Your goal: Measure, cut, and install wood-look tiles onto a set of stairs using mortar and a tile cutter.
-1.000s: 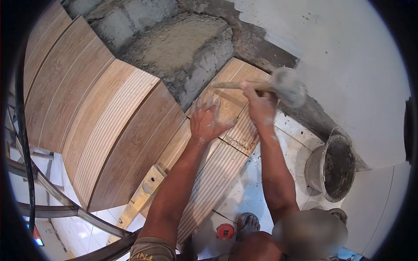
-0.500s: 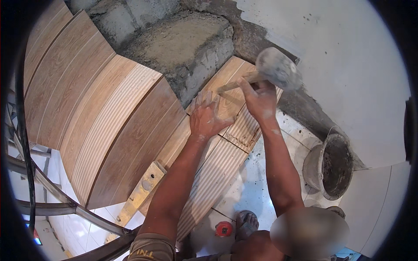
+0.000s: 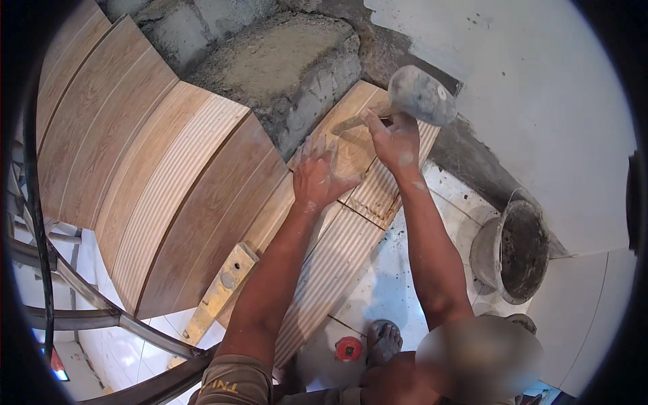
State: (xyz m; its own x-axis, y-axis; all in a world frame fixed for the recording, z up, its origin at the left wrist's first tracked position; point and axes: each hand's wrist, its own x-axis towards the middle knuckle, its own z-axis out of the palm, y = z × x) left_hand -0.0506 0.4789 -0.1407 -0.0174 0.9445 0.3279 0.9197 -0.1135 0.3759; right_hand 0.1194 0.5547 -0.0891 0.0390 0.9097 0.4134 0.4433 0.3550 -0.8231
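Observation:
My right hand [image 3: 397, 145] is wrapped round the short wooden handle of a mallet, whose thick grey head [image 3: 422, 96] hangs over the far right end of a wood-look step tile [image 3: 352, 159]. Fingers spread, my left hand [image 3: 318, 178] presses flat on that same tile, near its edge against the rough concrete riser. A ridged nosing strip [image 3: 379, 194] runs along the tile's near side. Another ridged tile [image 3: 332, 264] continues toward me beyond a dark joint. Whether the mallet head touches the tile, I cannot tell.
Rough concrete steps [image 3: 290, 61] rise at the back. Tiled steps [image 3: 223, 202] climb at left, with a yellow spirit level [image 3: 219, 290] and metal railing [image 3: 155, 337] nearby. A mortar bucket [image 3: 523, 253] lies tilted by the right wall. A red tape measure [image 3: 348, 349] is near my foot.
The mallet has moved slightly up and left with my right hand, and its head is less blurred. My left hand stays spread on the tile.

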